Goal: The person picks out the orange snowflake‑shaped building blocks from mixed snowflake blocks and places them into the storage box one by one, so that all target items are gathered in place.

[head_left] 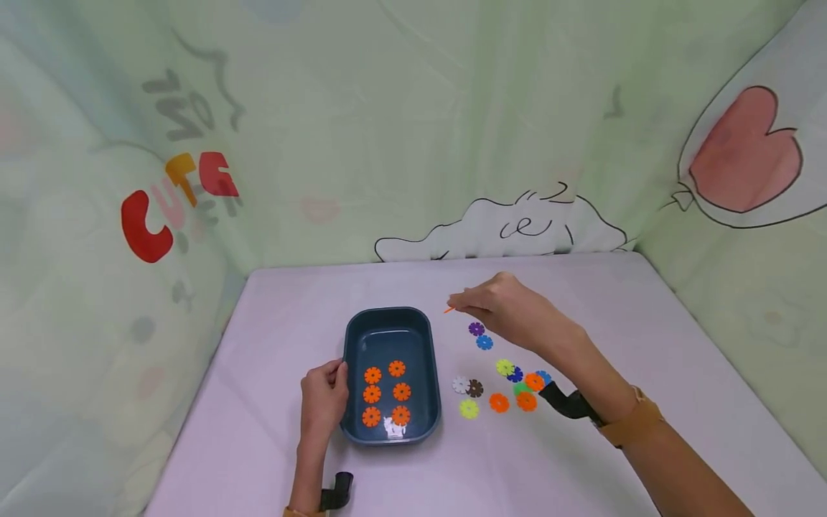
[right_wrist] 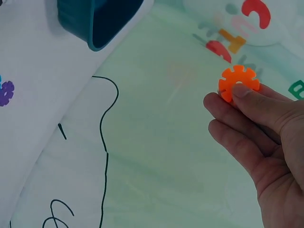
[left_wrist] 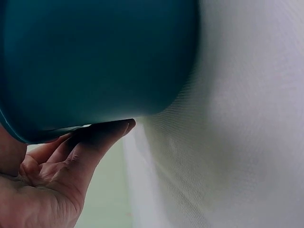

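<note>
A dark blue-green rectangular tray (head_left: pixel 349 337) stands on the table, with several orange notched discs (head_left: pixel 372 394) lying in it in two columns. My left hand (head_left: pixel 324 398) grips the tray's left rim; in the left wrist view, fingers (left_wrist: pixel 95 147) press against the outer wall under the lip. Held up beyond the tray's right side, my right hand (head_left: pixel 510 309) pinches one orange notched disc (right_wrist: pixel 232 78) between thumb and fingers. That disc shows edge-on in the head view and flat in the right wrist view.
Right of the tray lie loose notched discs: purple (head_left: pixel 476 329), light blue (head_left: pixel 484 342), white (head_left: pixel 461 385), brown (head_left: pixel 474 388), yellow-green (head_left: pixel 469 409) and orange (head_left: pixel 499 403), some overlapping. A printed curtain (head_left: pixel 413 143) closes off the table's back and sides.
</note>
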A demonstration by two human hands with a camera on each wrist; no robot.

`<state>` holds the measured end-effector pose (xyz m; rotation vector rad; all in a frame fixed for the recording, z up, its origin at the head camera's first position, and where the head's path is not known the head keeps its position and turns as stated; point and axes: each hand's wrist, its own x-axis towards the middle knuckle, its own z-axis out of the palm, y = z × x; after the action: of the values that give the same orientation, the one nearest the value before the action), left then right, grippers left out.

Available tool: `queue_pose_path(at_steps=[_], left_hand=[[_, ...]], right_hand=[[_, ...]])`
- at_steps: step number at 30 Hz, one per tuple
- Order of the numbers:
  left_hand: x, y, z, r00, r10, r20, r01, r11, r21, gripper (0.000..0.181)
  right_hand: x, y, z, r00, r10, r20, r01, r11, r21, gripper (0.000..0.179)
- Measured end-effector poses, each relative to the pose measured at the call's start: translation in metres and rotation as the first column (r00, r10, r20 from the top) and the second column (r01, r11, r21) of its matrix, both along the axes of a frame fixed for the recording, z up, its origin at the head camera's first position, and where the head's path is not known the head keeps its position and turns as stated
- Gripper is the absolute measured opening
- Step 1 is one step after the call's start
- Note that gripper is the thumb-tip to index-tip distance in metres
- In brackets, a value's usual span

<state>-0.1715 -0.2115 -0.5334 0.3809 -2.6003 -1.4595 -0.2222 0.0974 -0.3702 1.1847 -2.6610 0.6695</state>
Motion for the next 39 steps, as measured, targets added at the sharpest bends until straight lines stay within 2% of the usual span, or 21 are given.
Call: queue_pose_path(at_steps=[6,10,19,29,39], left_hand=[[-0.001,-0.001,0.0,1.0,0.006,0.01,-0.006,1.0,-0.001,0.033],[-0.004,-0.001,0.0,1.0,0.007,0.008,-0.007,1.0,0.002,0.032],[-0.006,0.002,0.001,1.0,0.009,0.006,-0.009,1.0,0.005,0.031],[-0.005,0.002,-0.001,1.0,0.011,0.005,-0.011,1.0,0.015,0.032],[-0.006,0.002,0.0,1.0,0.028,0.003,-0.028,0.999,0.025,0.032]], right_hand=[[-0.02,-0.021,-0.012,0.997,0.061,-0.043,-0.062,0.998,-0.015,0.024],[-0.029,-0.032,-0.018,0.996,0.071,-0.057,-0.073,0.997,-0.019,0.024],[-0.038,-0.049,-0.028,0.994,0.087,-0.059,-0.089,0.996,-0.028,0.023],[-0.047,-0.073,-0.036,0.994,0.107,-0.01,-0.107,0.994,0.029,0.022],[-0.063,-0.094,-0.058,0.982,0.187,-0.007,-0.185,0.977,0.102,0.02]])
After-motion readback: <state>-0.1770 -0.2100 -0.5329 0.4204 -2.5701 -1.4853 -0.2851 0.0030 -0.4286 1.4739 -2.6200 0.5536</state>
